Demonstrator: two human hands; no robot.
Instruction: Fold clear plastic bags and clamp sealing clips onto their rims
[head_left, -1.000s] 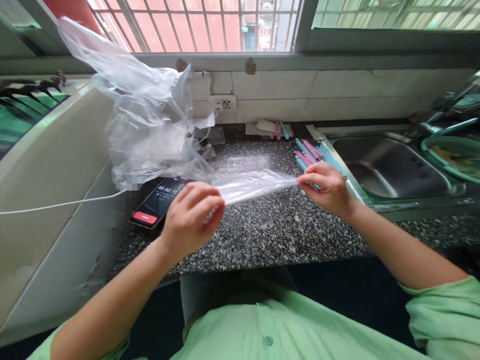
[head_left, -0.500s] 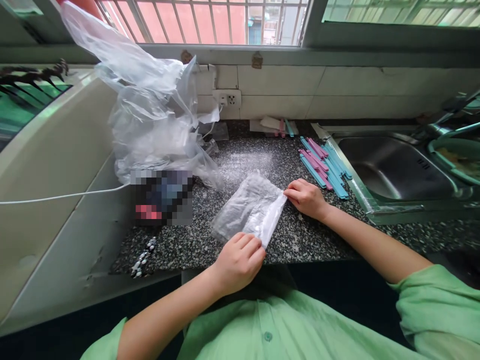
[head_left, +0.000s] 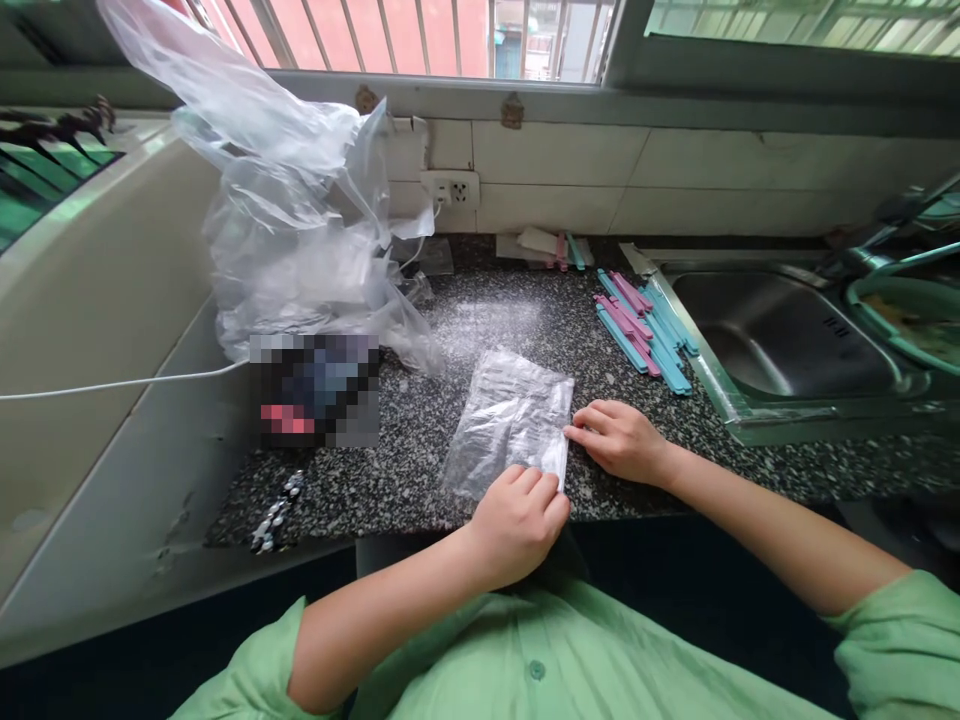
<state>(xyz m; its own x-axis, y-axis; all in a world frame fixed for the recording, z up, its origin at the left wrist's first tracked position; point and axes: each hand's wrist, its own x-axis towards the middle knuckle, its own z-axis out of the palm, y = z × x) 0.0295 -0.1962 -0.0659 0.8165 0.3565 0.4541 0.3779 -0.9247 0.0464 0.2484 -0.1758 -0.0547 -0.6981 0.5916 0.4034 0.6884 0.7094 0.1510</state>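
Observation:
A clear, wrinkled plastic bag [head_left: 506,415] lies nearly flat on the speckled dark counter, its right edge folded into a narrow, whiter strip. My left hand [head_left: 521,525] is closed on the lower right corner of the bag, fingers curled over it. Farther up that right edge, my right hand [head_left: 619,440] pinches the plastic between thumb and fingers. To the right of the bag rests a loose pile of blue and pink bag-sealing clips [head_left: 645,325].
A big heap of clear plastic bags [head_left: 292,230] stands at the left, behind a blurred-out device [head_left: 315,390] with a white cable [head_left: 127,385]. A beaded strand [head_left: 277,515] lies near the counter's front edge. At the right is a steel sink [head_left: 787,330] beside a green basin [head_left: 907,320].
My right hand has moved down the bag's edge, nearer to my left hand. The bag has turned and lies flatter, and my left hand has shifted to the right with its corner.

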